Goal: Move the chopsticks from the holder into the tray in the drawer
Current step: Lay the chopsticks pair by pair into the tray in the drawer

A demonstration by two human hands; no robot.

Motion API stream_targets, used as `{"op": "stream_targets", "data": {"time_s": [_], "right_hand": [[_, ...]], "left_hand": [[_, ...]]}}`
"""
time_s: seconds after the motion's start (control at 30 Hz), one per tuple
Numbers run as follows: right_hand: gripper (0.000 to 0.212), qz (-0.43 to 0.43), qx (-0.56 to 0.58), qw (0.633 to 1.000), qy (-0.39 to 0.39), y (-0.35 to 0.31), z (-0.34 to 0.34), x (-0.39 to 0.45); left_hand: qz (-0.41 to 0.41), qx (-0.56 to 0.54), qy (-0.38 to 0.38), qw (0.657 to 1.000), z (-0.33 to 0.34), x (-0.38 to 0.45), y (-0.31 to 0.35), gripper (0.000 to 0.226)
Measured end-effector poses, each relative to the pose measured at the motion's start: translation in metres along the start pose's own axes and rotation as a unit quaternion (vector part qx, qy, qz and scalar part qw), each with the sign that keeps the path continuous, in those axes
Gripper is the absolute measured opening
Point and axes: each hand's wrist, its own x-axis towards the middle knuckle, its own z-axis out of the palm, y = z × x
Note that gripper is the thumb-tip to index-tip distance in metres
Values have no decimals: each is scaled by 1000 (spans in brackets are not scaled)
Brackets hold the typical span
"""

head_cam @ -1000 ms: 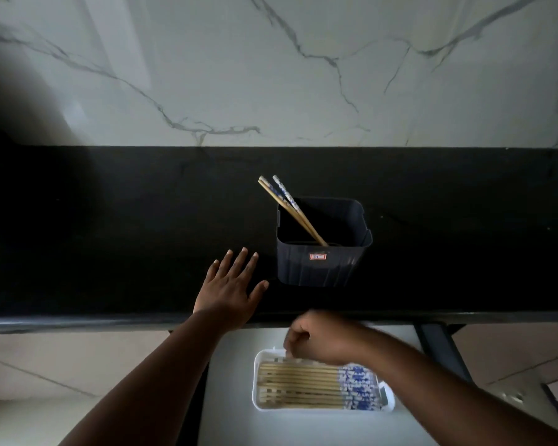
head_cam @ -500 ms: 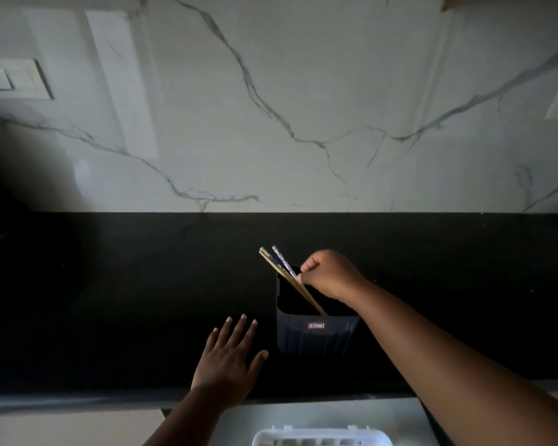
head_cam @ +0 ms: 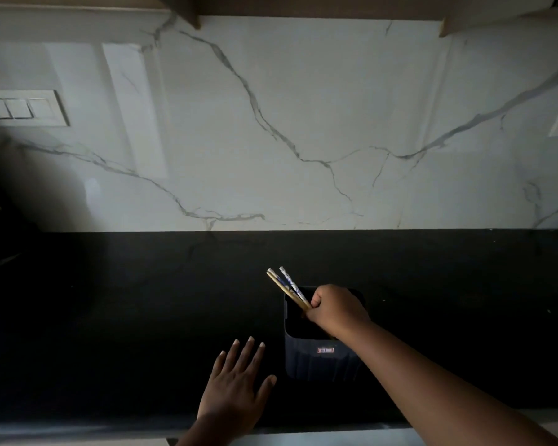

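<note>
right hand [head_cam: 334,309]: lower centre-right of the frame, over the open top of the holder, fingers curled into a fist clamped on the chopsticks; the forearm runs down to the lower right corner.
chopsticks [head_cam: 287,288]: a small bunch, tilted up and to the left out of the fist; the upper ends stick out past the holder's upper left corner. one is plain wood colour, the others carry a blue and white pattern. the lower ends are hidden by the hand and the holder's dark inside.
holder [head_cam: 306,362]: dark, square-topped tub standing upright on the counter, lower centre of the frame, with a small red label on the wall facing the camera. whether more chopsticks are inside cannot be told.
left hand [head_cam: 236,387]: lower centre, just left of the holder and not touching it, lying palm down on the counter with fingers spread apart, holding nothing.
counter [head_cam: 126,317]: black slab across the lower half of the frame, its front edge along the bottom.
wall [head_cam: 303,107]: white marble with grey veins, filling the upper half.
switch plate [head_cam: 23,107]: on the wall at the left edge.
drawer and tray: out of the frame; only a pale strip shows under the counter edge at the bottom.
</note>
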Motion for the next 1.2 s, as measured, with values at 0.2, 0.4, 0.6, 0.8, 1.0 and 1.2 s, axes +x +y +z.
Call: {"op": "stream_targets", "data": {"time_s": [0.2,0.4,0.6,0.8,1.0,1.2], "right_hand": [[10,-37,-69,997,12,-7,0,-6],[26,-45,-65,997,16,-6,-2,-6],[24,-69,3,997,45,-6,-28,-10],[18,-122,187,971,83,-19,-83,-21],[9,-126,388,913,-2,-31,-129,-42],[18,-122,442,884,-89,-43,-134,-57]], "left_hand": [[-4,2,-1,1000,-2,0,1,72],[-2,18,8,1000,-3,0,2,71],[-10,15,-1,1000,-4,0,3,71],[-25,-9,-119,993,-17,7,5,76],[-37,-316,203,926,-100,15,14,30],[79,-562,133,812,-226,5,72,33]]}}
